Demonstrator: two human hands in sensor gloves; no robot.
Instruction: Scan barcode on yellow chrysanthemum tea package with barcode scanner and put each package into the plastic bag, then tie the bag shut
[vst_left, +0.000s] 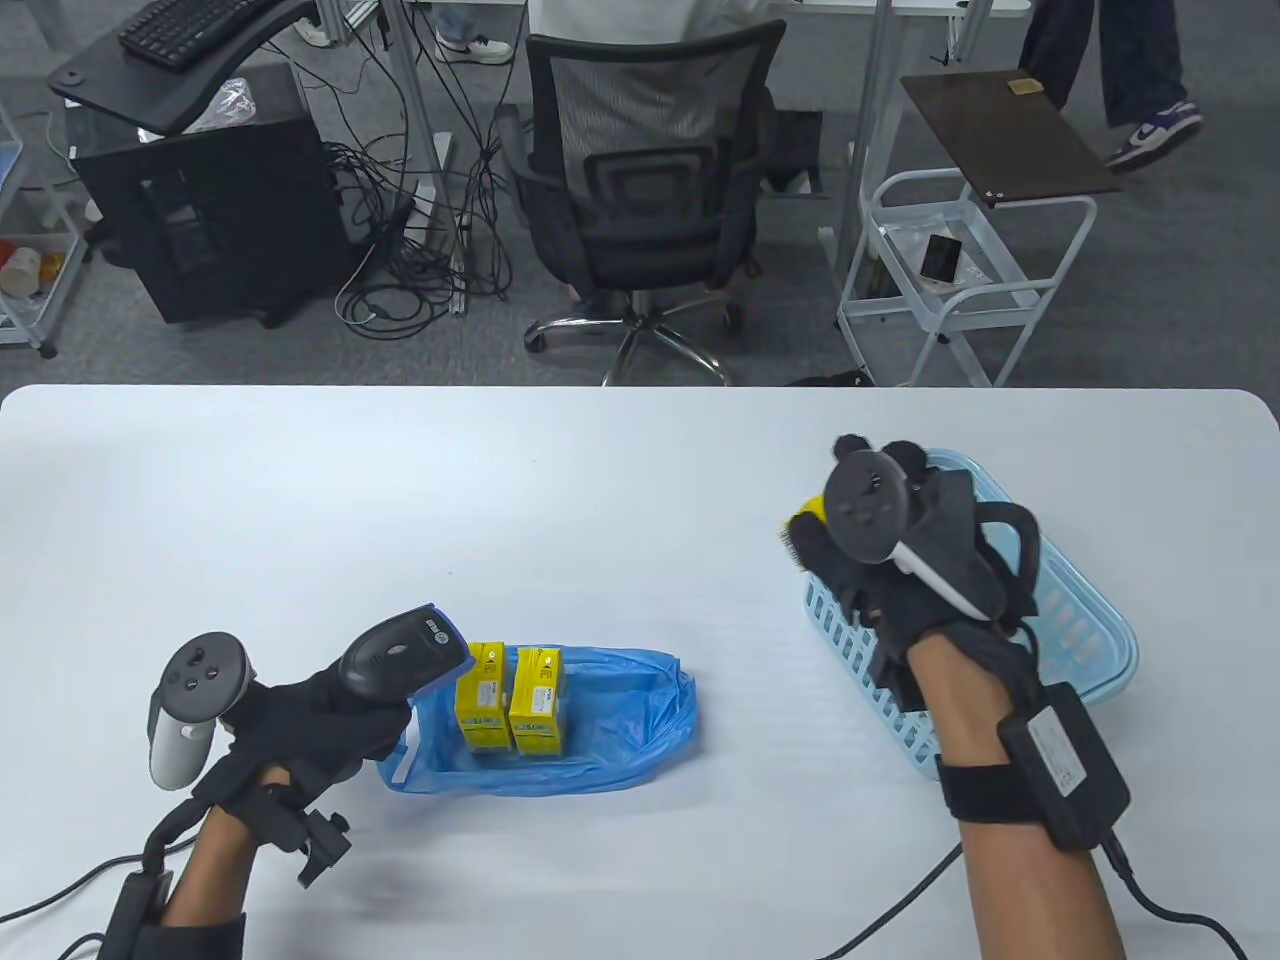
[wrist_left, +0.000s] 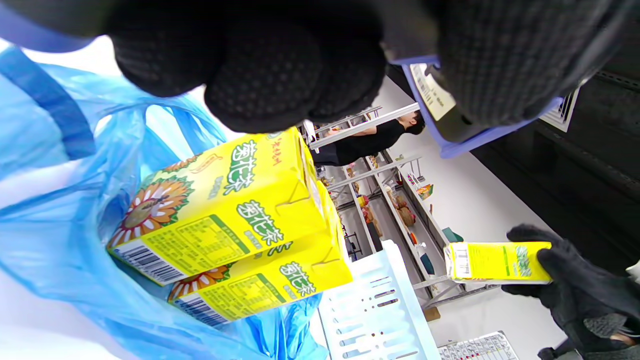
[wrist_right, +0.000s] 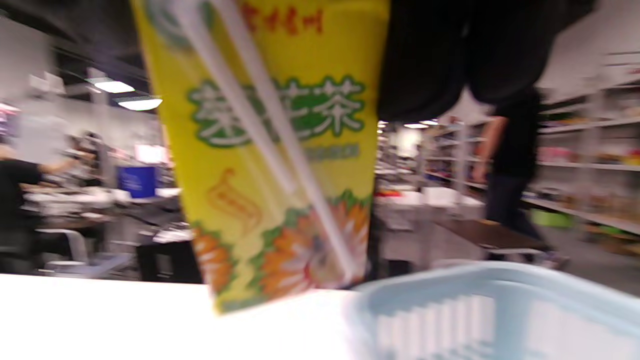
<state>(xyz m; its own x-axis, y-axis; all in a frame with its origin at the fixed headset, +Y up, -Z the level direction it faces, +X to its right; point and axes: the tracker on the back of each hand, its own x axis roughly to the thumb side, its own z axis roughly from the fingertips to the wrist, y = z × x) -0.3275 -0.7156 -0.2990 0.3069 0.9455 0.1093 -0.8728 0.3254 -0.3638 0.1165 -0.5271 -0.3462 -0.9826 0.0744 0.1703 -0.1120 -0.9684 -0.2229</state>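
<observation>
Left hand (vst_left: 300, 715) is wrapped around the scanner (vst_left: 400, 655), fingers curled on the grip, head aimed across the table toward the right, so it sits ready for whatever carton gets presented. Right hand (vst_left: 900, 560) is clamped on a yellow tea carton (wrist_left: 497, 261), held above the near-left corner of the light blue basket (vst_left: 1090, 640); in the table view only a sliver of yellow shows past the glove. Right wrist view is blurred but shows a straw stuck diagonally on the carton's face, with the basket rim below it. Looks like a fresh pick from the basket, not yet scanned by my read: it's well apart from the scanner. Blue plastic bag (vst_left: 620, 720) lies flat on the table just beside the scanner hand, mouth spread open, which makes dropping items in a one-hand job. Two tea cartons (vst_left: 505, 710) are already inside, side by side and touching; the left wrist view shows their barcode ends facing the camera. Can't tell if more cartons remain in the basket, the hand covers it. Next: turn the barcode toward the scanner head. Bag handles untied.
</observation>
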